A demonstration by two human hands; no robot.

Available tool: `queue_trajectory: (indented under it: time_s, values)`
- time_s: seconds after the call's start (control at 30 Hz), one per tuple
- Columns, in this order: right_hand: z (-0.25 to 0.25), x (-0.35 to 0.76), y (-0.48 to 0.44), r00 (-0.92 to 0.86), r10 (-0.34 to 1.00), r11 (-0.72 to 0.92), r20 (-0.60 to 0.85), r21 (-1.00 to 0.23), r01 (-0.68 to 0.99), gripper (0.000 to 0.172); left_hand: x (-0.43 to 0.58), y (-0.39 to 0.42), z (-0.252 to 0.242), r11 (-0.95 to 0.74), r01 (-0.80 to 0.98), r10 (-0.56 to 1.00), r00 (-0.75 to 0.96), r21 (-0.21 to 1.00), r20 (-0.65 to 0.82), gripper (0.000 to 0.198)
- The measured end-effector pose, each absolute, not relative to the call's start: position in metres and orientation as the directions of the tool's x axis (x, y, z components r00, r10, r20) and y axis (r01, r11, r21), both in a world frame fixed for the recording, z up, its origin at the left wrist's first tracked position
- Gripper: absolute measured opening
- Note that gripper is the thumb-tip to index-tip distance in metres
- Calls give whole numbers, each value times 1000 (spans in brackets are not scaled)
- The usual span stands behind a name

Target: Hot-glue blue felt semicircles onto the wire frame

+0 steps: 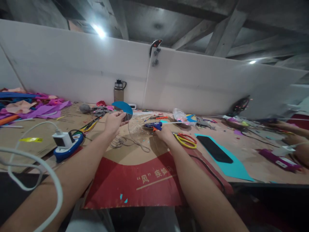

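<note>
My left hand (116, 121) pinches a round blue disc (122, 105), its lower part dark grey, held up over the cardboard (142, 154). A thin grey cord (129, 130) hangs by the disc down to a loose tangle on the cardboard. To the right, my right hand (165, 132) is wrapped round a blue hot glue gun (154, 124) with an orange trigger. Its nozzle points left, apart from the disc, and a pale glue stick (172, 122) sticks out of its back. Close to my right wrist lie scissors (187, 141) with red and yellow handles.
A power strip (69, 146) with a white charger stands left, and a white cable (56, 183) loops across the front. A bottle (118, 91) stands behind. Right are a dark phone (213, 149) on turquoise sheet, a purple power strip (277, 160) and another person's hands (289, 137).
</note>
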State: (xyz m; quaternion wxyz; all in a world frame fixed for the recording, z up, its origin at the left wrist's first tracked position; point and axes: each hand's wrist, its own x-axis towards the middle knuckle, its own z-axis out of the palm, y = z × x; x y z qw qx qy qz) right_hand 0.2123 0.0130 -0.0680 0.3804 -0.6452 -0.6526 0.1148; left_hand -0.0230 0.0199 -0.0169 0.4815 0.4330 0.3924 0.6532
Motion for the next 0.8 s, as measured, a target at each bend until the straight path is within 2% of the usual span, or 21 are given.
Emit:
queue_trajectory:
  time_s: [0.13,0.27,0.4,0.63,0.8]
  values:
    - [-56,207,10,294,889,47,351,-710,703,31,-26,21,-19,-191,-312,978,-143,931,153,10]
    - [-46,199,6,307,867,127,392,-770,625,30,-29,25,-23,-148,-309,986,-118,939,117,10]
    - [-36,190,4,323,861,222,392,-862,455,29,-33,29,-27,-145,-288,984,-144,947,106,12]
    - [-16,162,0,118,911,380,394,-916,129,27,-35,33,-30,-83,-251,990,-128,964,52,11]
    - [-22,155,-16,30,885,463,465,-884,62,27,-29,32,-32,-84,-249,991,-123,965,55,16]
